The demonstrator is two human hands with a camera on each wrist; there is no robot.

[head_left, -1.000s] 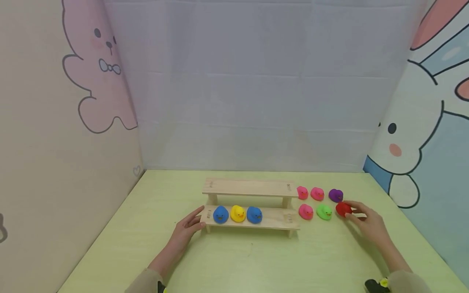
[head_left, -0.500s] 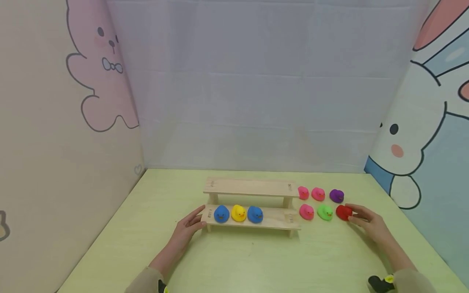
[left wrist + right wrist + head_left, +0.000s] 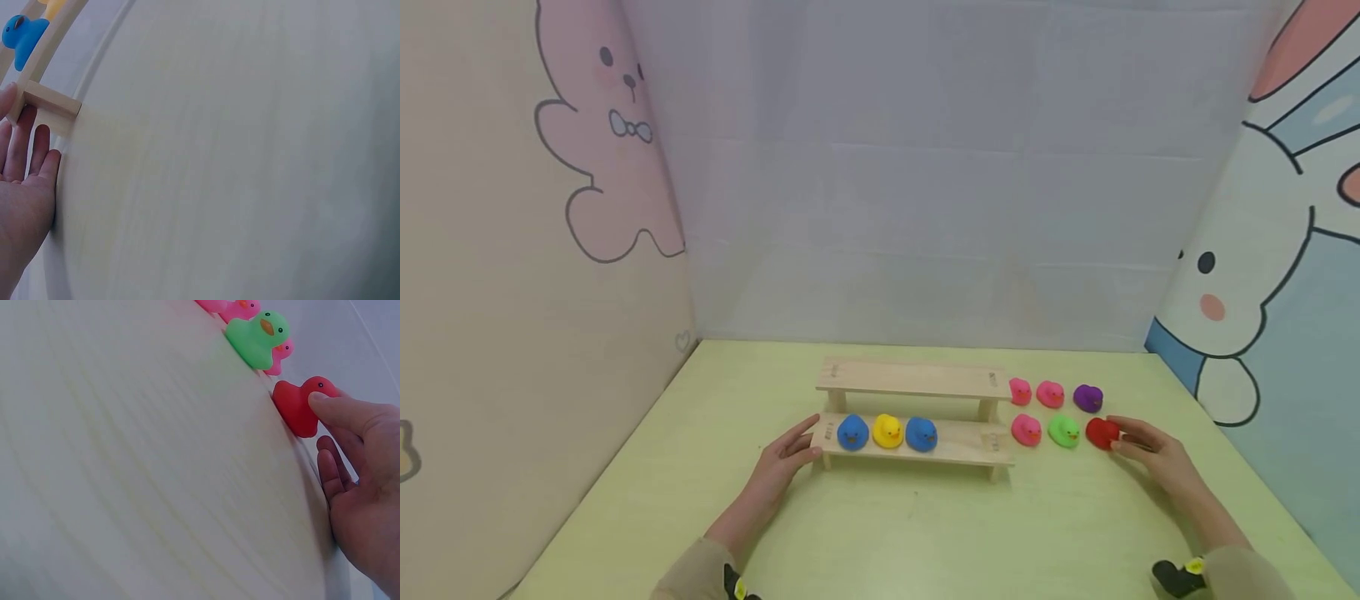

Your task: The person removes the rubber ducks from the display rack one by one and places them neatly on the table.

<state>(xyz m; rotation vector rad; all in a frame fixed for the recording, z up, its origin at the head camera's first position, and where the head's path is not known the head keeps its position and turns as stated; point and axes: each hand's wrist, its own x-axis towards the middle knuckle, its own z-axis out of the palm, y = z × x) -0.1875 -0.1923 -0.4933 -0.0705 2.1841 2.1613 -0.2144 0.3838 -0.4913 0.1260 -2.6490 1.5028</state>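
**Head view: right hand at the red duck, left hand at the rack's end**

Head view shows the red rubber duck [image 3: 1102, 432] on the green table [image 3: 925, 533], at the right end of the near row of loose ducks, with the right hand [image 3: 1153, 458] just to its 4 o'clock. The duck lies toward 10 o'clock from the fingertips. In the right wrist view one finger [image 3: 340, 409] touches the duck's head; the others lie loosely extended beside it, not closed round it. This hand is far nearer the duck than the other.

Next to the duck at 9 o'clock sit a green duck [image 3: 1063, 431] and a pink duck [image 3: 1026, 428]; behind them are two pink ducks and a purple duck [image 3: 1087, 397].

Farther to 9 o'clock stands a two-step wooden rack [image 3: 913, 379], its lower step carrying blue, yellow and blue ducks. The left hand [image 3: 786, 462] rests with relaxed, straight fingers against the rack's left end, gripping nothing.
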